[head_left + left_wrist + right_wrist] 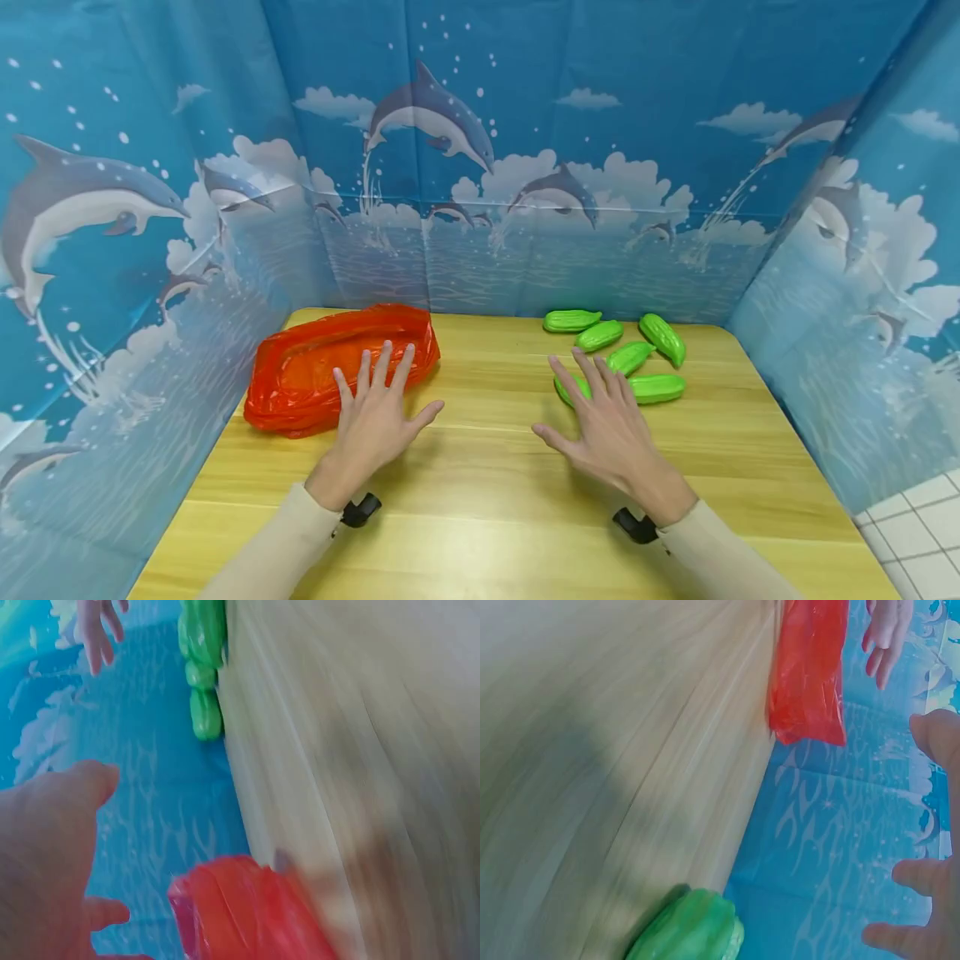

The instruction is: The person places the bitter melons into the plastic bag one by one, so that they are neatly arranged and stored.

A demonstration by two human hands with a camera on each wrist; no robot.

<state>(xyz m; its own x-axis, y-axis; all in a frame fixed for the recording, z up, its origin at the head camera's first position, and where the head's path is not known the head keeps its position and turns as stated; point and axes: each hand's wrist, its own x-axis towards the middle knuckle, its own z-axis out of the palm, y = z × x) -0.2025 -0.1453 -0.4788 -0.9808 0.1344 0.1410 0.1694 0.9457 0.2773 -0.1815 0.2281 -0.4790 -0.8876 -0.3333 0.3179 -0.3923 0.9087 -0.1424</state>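
A red plastic bag (pixel 300 379) lies on the left of the table, its mouth spread wide. My left hand (pixel 372 425) hovers over the bag's near right edge, fingers straight and spread, holding nothing. Several glossy green ridged vegetables, like toy cucumbers (pixel 658 388), lie loosely grouped at the back right. In front of them is my right hand (pixel 611 429), also spread with nothing in it; its fingers partly hide the nearest ones. The left wrist view has the bag (pixel 240 911) below the left hand, and the right wrist view catches one green vegetable (pixel 690 930) under the right.
Both hands are above a light wooden table (pixel 480 500). A blue dolphin-print curtain (pixel 480 250) encloses its back and both sides. White tiles (pixel 918 525) show at the lower right.
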